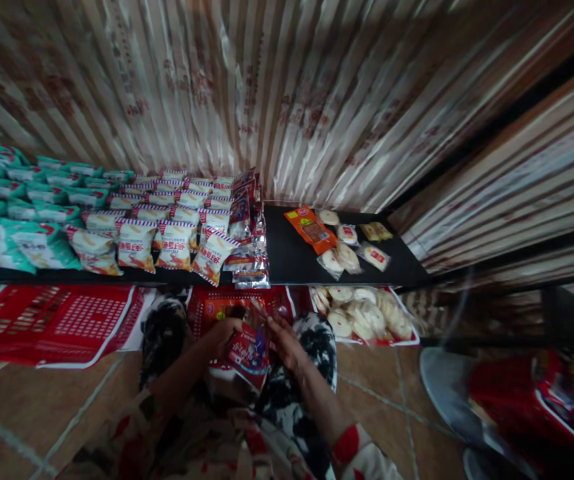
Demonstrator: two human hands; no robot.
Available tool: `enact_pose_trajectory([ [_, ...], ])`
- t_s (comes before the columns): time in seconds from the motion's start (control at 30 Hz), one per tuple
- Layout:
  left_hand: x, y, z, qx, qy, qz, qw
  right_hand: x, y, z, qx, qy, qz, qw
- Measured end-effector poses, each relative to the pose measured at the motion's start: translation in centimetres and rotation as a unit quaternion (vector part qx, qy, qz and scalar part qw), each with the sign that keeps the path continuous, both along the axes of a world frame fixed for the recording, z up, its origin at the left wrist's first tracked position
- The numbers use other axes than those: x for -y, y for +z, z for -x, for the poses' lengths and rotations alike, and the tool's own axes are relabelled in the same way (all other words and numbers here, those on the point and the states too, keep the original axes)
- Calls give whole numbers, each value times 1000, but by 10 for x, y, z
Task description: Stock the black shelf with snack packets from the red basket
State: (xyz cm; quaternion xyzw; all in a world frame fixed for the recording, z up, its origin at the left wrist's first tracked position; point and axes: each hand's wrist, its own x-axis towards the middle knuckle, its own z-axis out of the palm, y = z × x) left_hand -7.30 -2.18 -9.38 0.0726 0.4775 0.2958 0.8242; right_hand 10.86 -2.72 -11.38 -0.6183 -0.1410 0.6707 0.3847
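Observation:
Above my lap, my left hand grips the left edge of a dark red and purple snack packet. My right hand has its fingers closed on the packet's right edge. Just behind my hands is a red basket, with an orange packet partly visible inside. A stack of similar dark red and silver packets stands on the black shelf in front of me. The ends of some fingers are hidden by the packet or too dark to make out.
Left on the shelf stand rows of white-and-red snack bags and teal bags. Right of the stack lie an orange packet and small wrapped pieces. Below are a basket of pale round pieces and a red basket.

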Motion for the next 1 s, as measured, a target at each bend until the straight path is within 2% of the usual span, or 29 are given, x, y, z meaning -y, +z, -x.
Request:
enact_pose_trajectory([
  [0.1, 0, 8, -1, -13, -52, -19, 998, -2, 15, -5, -33, -9, -9, 999],
  [0.17, 0, 14, -3, -20, -69, -46, 996, -4, 25, -7, -62, -9, -44, 997],
  [0.33, 7, 35, -7, -60, -49, -145, 986, -8, 52, -15, -60, -44, -136, 988],
  [0.47, 17, 48, -5, -100, -47, -210, 972, -8, 65, -18, -32, -61, -180, 981],
  [0.57, 23, 53, -4, -102, -51, -234, 966, -8, 67, -18, -18, -102, -204, 974],
  [0.67, 27, 59, -3, -77, -10, -213, 974, -6, 67, -18, -24, -120, -206, 971],
  [0.73, 29, 68, -2, -68, 11, -217, 974, -2, 66, -18, -25, -91, -198, 976],
  [0.87, 32, 94, -2, -65, 0, -244, 968, 7, 58, -18, -2, -28, -200, 979],
  [1.0, 34, 117, -6, -89, 26, -257, 962, 16, 54, -20, 77, 13, -189, 979],
])
